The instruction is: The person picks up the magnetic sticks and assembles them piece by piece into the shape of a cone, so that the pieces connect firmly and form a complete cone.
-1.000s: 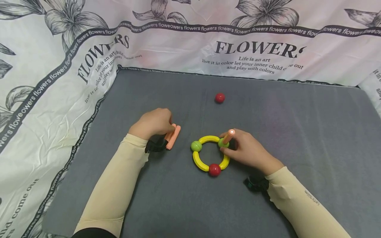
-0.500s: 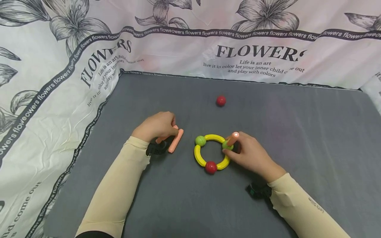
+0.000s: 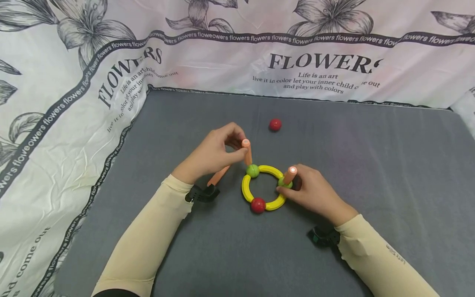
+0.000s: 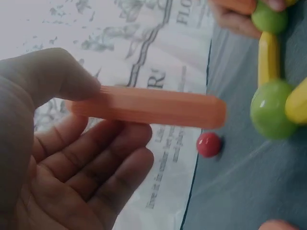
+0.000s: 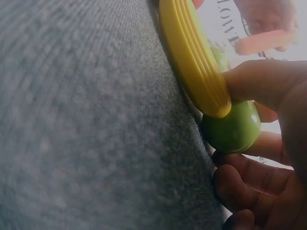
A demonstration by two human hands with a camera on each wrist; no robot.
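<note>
My left hand (image 3: 213, 152) reaches across from the left, wrist arched above the surface (image 3: 230, 255), thumb and fingertips brought together in a pinch on an upright orange rod (image 3: 248, 156). The left wrist view shows my thumb pressing one side of it, near the upper end, and my other fingers loosely bent behind and beside it. The rod's lower end is over the left green ball (image 3: 252, 170), with a small gap between them.

My right hand (image 3: 313, 192) comes in low from the right, its fingers just at the surface. Thumb and fingers are bent around the right green ball (image 3: 284, 184), holding it from both sides. A second orange rod (image 3: 290, 175) stands up from that ball, leaning a little; how deep it sits in the ball I can't tell.

The two green balls belong to a flat ring in front of me, joined with a red ball (image 3: 258, 205) on the near side by three curved yellow pieces (image 3: 275, 203). A third orange rod (image 3: 218, 176) lies on the surface by my left wrist, partly hidden under my hand. Farther off, well apart from the ring, rests a loose red ball (image 3: 275, 125). Behind everything hangs a pale flower-printed cloth (image 3: 208, 62).
</note>
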